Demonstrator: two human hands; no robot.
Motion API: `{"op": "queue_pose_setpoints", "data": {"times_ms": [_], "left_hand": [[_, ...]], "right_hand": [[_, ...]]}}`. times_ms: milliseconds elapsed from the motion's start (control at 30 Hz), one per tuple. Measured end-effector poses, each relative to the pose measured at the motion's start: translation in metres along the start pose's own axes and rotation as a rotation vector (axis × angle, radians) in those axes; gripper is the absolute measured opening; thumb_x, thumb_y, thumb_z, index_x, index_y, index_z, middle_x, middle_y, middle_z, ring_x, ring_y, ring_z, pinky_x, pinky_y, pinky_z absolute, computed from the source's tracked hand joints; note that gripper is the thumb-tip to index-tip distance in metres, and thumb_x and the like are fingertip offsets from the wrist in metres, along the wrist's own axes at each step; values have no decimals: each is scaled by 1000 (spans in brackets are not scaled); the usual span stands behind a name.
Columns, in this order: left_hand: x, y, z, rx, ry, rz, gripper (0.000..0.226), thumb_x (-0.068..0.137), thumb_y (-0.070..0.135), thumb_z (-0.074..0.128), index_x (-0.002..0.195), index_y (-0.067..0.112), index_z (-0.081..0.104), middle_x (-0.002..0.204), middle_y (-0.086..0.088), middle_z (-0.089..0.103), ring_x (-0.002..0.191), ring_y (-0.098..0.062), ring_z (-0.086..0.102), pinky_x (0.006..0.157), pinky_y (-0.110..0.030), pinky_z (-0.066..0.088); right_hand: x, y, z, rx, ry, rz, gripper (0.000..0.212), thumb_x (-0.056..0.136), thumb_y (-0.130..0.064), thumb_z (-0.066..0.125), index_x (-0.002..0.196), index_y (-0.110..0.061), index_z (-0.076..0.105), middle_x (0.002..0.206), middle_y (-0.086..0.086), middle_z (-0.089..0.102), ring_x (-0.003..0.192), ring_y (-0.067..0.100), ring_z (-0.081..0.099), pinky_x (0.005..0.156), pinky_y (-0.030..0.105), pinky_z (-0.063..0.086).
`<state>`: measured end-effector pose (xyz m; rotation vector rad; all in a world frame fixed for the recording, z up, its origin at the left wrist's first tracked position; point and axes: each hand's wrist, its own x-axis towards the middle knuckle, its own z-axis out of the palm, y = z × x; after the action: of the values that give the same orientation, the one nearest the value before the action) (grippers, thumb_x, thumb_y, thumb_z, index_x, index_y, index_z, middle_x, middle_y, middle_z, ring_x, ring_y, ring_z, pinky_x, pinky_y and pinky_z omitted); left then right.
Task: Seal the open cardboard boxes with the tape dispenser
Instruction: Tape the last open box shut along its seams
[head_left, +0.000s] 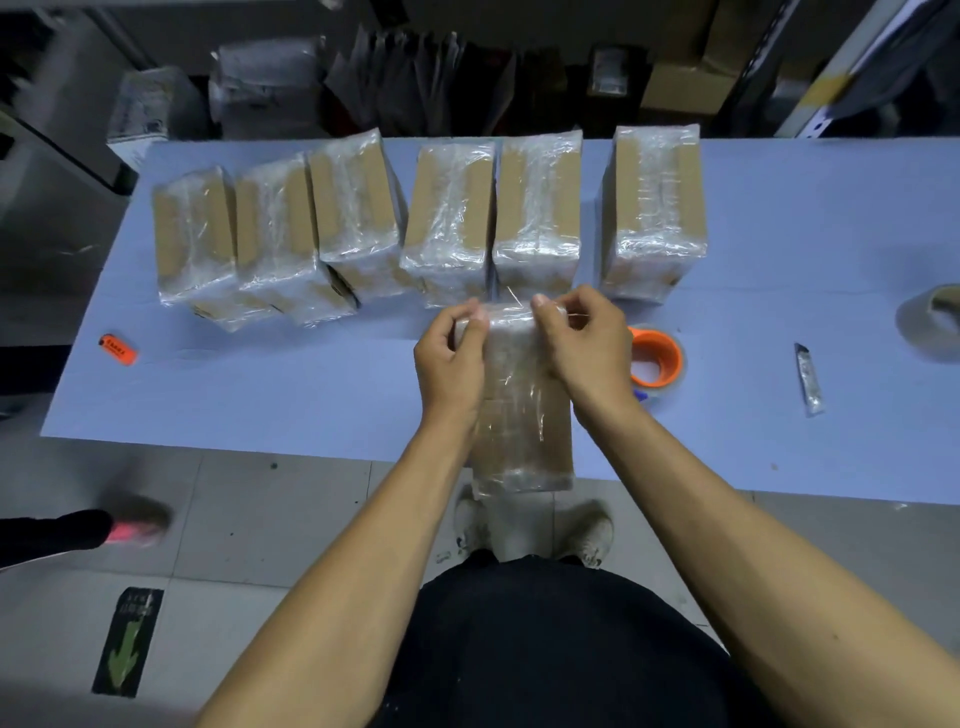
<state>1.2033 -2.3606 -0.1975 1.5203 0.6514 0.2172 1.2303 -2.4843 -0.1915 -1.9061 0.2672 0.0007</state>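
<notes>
Work looked nearly finished: six tape-wrapped brown cardboard boxes (447, 218) stood at twelve o'clock. Left hand (451, 358) and right hand (587, 348) pinched clear tape on the seventh taped box (524, 415) at centre; the orange-cored tape roll (657, 358) lay at three o'clock.

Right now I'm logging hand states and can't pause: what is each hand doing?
Left hand: fingers curled, pinching the far end of the taped box.
Right hand: fingers curled, pinching the same end of it.
</notes>
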Motion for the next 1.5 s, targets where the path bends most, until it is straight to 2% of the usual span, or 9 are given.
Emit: {"op": "queue_pose_setpoints", "data": {"times_ms": [133,300,467,600,833,967,1167,1367,1500], "left_hand": [[-8,6,3,-11,84,81,23,96,24,66,73,25,62,81,9,65,68,0,53,65,-15,44],[-18,10,4,45,117,54,20,94,16,65,75,14,64,124,0,70,93,16,59,73,-1,41],[-22,15,10,70,177,7,7,90,9,62,83,8,60,160,-6,35,87,37,45,71,3,37],[-21,19,15,-96,175,-196,36,84,16,63,112,27,45,121,-9,59,94,-20,61,76,-29,50],[-3,16,2,-97,15,-335,35,84,6,66,118,15,69,113,-4,71,97,-17,68,79,-23,58],[3,13,1,-88,33,-340,39,82,13,66,120,19,71,116,-2,72,109,-21,67,101,-43,54],[-4,-12,-31,-144,-381,-241,108,75,63,76,159,25,20,162,3,33,144,-14,39,112,-36,42],[-42,-52,-40,102,-331,-157,59,77,53,77,128,31,56,113,11,73,105,-7,69,99,-43,55],[-35,-25,-42,130,-292,-184,57,69,74,71,111,34,69,103,11,76,98,-15,73,91,-45,59]], "right_hand": [[-12,-12,4,27,88,-68,30,92,-37,65,73,-14,61,78,4,63,75,12,55,72,31,44],[-14,-19,-1,3,136,-8,21,91,-26,65,75,-14,66,70,-7,65,72,11,59,74,36,51],[-12,-34,-2,45,55,123,43,89,-17,62,130,-16,49,114,-4,63,91,8,62,87,27,50],[-17,-37,7,-53,-18,122,44,83,-19,58,126,-16,52,118,-3,61,109,18,59,96,40,49],[-20,-43,7,-315,-67,44,44,82,-21,61,126,-21,62,120,1,68,114,23,60,96,37,46],[-16,-35,8,-221,-54,62,41,87,-25,59,128,-24,66,123,0,69,117,20,61,101,39,47],[-28,9,-6,254,-319,253,67,87,-73,51,144,-37,47,146,-11,51,136,12,46,114,46,37],[-39,2,-4,214,-350,126,55,88,-59,57,136,-32,55,118,-14,66,101,-4,64,86,26,51],[-61,18,-26,119,-438,42,74,90,-41,64,154,-36,28,152,-17,42,137,3,43,111,41,42]]}}
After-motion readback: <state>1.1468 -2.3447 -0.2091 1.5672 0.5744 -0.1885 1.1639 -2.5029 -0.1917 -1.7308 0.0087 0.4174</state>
